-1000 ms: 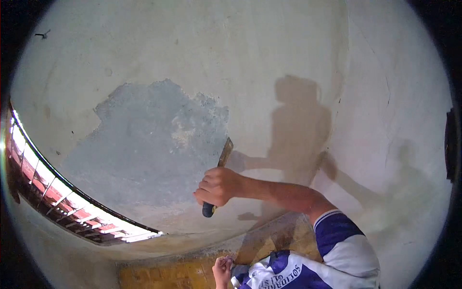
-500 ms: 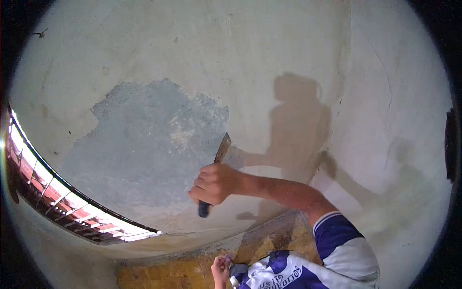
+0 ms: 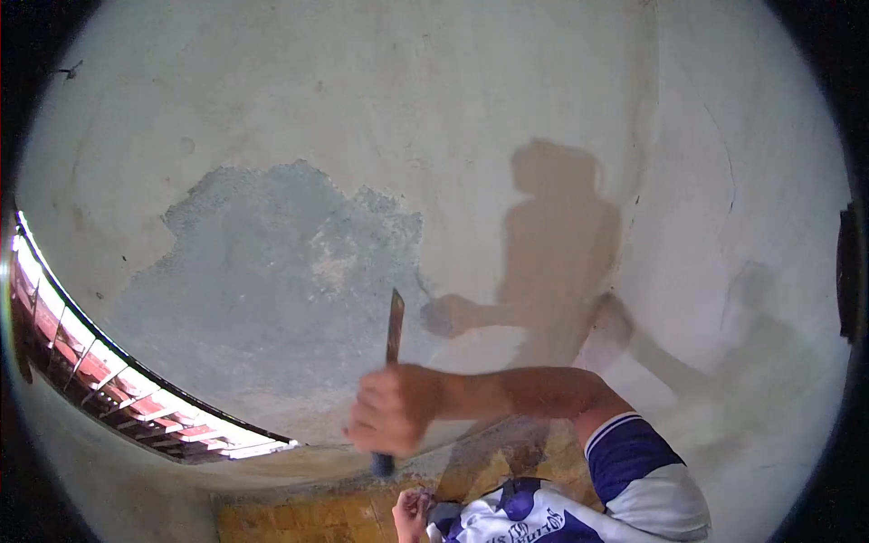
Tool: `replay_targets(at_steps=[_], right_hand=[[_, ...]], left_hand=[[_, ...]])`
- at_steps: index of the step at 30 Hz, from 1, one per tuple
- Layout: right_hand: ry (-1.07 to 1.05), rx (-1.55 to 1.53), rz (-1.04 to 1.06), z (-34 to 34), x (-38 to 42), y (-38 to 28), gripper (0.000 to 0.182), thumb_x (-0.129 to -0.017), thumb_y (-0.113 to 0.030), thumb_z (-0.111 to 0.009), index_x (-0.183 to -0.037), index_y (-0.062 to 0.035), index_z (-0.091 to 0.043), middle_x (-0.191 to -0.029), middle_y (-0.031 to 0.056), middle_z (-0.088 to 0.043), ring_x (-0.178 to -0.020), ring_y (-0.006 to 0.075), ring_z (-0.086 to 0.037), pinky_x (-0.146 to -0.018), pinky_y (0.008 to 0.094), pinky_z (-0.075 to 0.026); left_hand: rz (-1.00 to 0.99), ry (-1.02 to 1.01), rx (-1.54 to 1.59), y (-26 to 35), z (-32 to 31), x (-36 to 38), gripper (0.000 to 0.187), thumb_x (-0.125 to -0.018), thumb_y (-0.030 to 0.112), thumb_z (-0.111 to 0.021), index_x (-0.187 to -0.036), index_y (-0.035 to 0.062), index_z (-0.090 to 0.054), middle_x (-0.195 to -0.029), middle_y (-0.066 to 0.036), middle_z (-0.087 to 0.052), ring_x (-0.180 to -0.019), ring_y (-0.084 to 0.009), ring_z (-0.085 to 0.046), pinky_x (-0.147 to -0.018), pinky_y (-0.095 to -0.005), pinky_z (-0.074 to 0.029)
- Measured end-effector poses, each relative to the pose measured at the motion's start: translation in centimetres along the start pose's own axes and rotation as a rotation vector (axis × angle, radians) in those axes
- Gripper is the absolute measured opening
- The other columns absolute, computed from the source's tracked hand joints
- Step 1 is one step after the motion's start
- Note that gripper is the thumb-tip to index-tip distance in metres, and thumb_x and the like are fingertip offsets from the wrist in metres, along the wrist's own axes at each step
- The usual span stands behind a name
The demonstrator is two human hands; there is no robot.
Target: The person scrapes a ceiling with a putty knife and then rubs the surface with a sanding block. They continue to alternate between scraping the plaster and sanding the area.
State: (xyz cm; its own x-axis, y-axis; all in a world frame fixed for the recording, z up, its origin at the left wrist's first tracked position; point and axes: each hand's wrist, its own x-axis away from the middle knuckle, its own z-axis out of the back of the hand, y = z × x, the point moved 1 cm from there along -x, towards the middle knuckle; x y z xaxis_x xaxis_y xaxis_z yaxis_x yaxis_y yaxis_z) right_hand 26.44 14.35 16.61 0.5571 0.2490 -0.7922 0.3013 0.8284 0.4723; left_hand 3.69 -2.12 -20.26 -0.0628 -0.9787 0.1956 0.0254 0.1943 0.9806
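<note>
The wall (image 3: 462, 100) keeps its pale coat above and to the right of the patch (image 3: 235, 262), whose grey, ragged-edged area looks already bared; a pale island inside it seems not yet cleared. How far the baring should reach cannot be told. The window (image 3: 88, 369) lies to the patch's lower left. The scraper (image 3: 395, 330) is in front of the patch's lower right, its long axis nearly upright in view, tip up, handle end down; its separate shadow suggests it is off the surface. The right hand (image 3: 394, 407) grips its handle firmly. Below the patch, the left hand (image 3: 412, 514) has bent fingers; whether it holds anything is unclear.
</note>
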Motion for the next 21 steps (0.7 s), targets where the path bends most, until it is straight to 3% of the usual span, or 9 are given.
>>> replay_targets(at_steps=[2, 3, 6, 8, 10, 12, 13, 16, 21], right_hand=[[-0.014, -0.090, -0.187, -1.9, 4.1, 5.3, 0.022, -0.071, -0.016, -0.064, -0.061, -0.0151, -0.045, -0.051, -0.0026, -0.041, -0.043, 0.0138, -0.048, -0.041, 0.0296, -0.039], [-0.106, 0.185, -0.228, -1.2, 5.6, 7.2, 0.025, -0.072, -0.017, -0.066, -0.059, -0.0144, -0.044, -0.051, -0.0028, -0.040, -0.043, 0.0135, -0.048, -0.042, 0.0293, -0.040], [0.155, 0.128, -0.153, 0.1, 3.9, 4.5, 0.026, -0.071, -0.018, -0.066, -0.060, -0.0146, -0.043, -0.051, -0.0035, -0.040, -0.045, 0.0124, -0.049, -0.042, 0.0294, -0.040], [0.047, -0.059, -0.034, 1.6, 0.7, 0.6, 0.020, -0.073, -0.013, -0.063, -0.062, -0.0125, -0.047, -0.052, -0.0046, -0.041, -0.045, 0.0100, -0.048, -0.042, 0.0257, -0.037], [0.040, -0.198, 0.000, -1.1, 2.6, 0.5, 0.020, -0.074, -0.011, -0.061, -0.062, -0.0120, -0.046, -0.052, -0.0048, -0.040, -0.044, 0.0102, -0.047, -0.042, 0.0253, -0.036], [-0.077, 0.042, -0.041, -2.0, 5.3, 2.8, 0.022, -0.075, -0.012, -0.061, -0.061, -0.0121, -0.044, -0.052, -0.0057, -0.037, -0.044, 0.0106, -0.045, -0.042, 0.0265, -0.035], [-0.117, 0.006, -0.066, -2.3, 5.7, 2.2, 0.023, -0.075, -0.013, -0.062, -0.060, -0.0121, -0.044, -0.052, -0.0058, -0.038, -0.044, 0.0113, -0.044, -0.042, 0.0270, -0.035], [0.020, -0.212, -0.017, -1.5, 4.3, -1.2, 0.022, -0.067, -0.023, -0.063, -0.061, -0.0131, -0.044, -0.051, -0.0006, -0.047, -0.044, 0.0143, -0.051, -0.041, 0.0293, -0.039], [-0.187, -0.020, -0.067, -1.4, 6.3, 2.2, 0.024, -0.071, -0.025, -0.063, -0.062, -0.0135, -0.044, -0.053, -0.0023, -0.045, -0.046, 0.0154, -0.052, -0.043, 0.0304, -0.040]], left_hand=[[-0.035, -0.001, -0.226, 2.5, -0.2, 0.3, 0.011, -0.089, 0.010, -0.064, -0.095, 0.0040, -0.057, -0.081, -0.001, -0.061, -0.076, -0.0079, -0.057, -0.066, -0.0236, -0.048], [-0.054, 0.010, -0.266, 4.1, -0.8, 0.2, 0.013, -0.088, 0.009, -0.065, -0.093, 0.0018, -0.056, -0.080, -0.002, -0.062, -0.077, -0.0078, -0.058, -0.067, -0.0236, -0.048], [-0.091, 0.058, -0.249, 4.9, -1.6, -0.9, 0.015, -0.086, 0.009, -0.067, -0.090, 0.0002, -0.056, -0.078, -0.003, -0.063, -0.076, -0.0065, -0.058, -0.069, -0.0238, -0.048], [-0.143, 0.061, -0.196, 2.7, -1.3, -1.4, 0.014, -0.086, 0.009, -0.067, -0.090, 0.0003, -0.057, -0.079, -0.004, -0.065, -0.078, -0.0074, -0.060, -0.070, -0.0240, -0.049], [-0.095, -0.006, -0.272, 2.4, -1.2, -1.2, 0.019, -0.087, 0.012, -0.067, -0.096, -0.0015, -0.058, -0.086, -0.007, -0.069, -0.080, -0.0096, -0.064, -0.065, -0.0241, -0.050], [-0.156, -0.038, -0.378, 3.3, -1.7, -1.7, 0.019, -0.087, 0.012, -0.066, -0.097, -0.0016, -0.057, -0.085, -0.008, -0.069, -0.080, -0.0097, -0.064, -0.065, -0.0238, -0.049], [-0.171, -0.026, -0.313, 4.0, -2.0, -1.6, 0.018, -0.087, 0.011, -0.066, -0.095, -0.0018, -0.057, -0.086, -0.010, -0.070, -0.080, -0.0105, -0.065, -0.066, -0.0239, -0.050], [-0.140, 0.031, -0.294, 3.6, -1.8, -1.5, 0.017, -0.087, 0.010, -0.066, -0.094, -0.0023, -0.057, -0.087, -0.012, -0.070, -0.081, -0.0109, -0.065, -0.066, -0.0244, -0.050], [-0.165, 0.030, -0.335, 4.0, -1.8, -0.6, 0.016, -0.087, 0.009, -0.066, -0.093, -0.0026, -0.057, -0.088, -0.012, -0.070, -0.083, -0.0111, -0.065, -0.069, -0.0246, -0.051]])
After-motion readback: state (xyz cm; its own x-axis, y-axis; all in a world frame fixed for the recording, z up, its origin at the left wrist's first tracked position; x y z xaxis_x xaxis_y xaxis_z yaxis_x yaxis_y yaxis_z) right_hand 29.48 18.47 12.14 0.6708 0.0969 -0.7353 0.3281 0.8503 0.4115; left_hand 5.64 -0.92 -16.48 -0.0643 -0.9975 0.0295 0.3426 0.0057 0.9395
